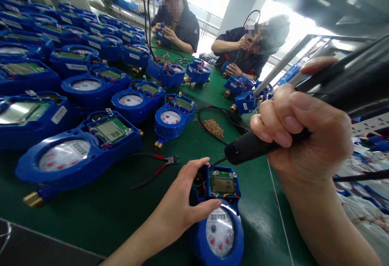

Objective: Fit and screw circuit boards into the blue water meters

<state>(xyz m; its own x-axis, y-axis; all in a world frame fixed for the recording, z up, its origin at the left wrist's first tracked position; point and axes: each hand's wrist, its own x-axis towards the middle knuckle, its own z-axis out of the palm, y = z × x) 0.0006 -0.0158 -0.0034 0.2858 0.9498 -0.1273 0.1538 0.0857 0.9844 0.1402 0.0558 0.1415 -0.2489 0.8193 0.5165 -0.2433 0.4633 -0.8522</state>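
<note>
A blue water meter (238, 233) with a round dial and an opened housing showing a green circuit board with a small display (223, 185) lies on the green table in front of me. My left hand (185, 197) grips its housing at the left, thumb across the front and fingertips at the far corner. Wrapped in the fingers of my right hand (313, 132) is a black electric screwdriver (252, 146), tilted down to the left. Its thin bit meets the far left corner of the housing, beside my left fingertips. Whether a screw sits under the bit cannot be made out.
Rows of blue water meters (82, 83) fill the left side. Red-handled cutters (161, 168) lie left of my hand. A pile of small brass screws (212, 128) and a black cable (200, 116) lie beyond. Two co-workers (182, 26) handle meters across the table.
</note>
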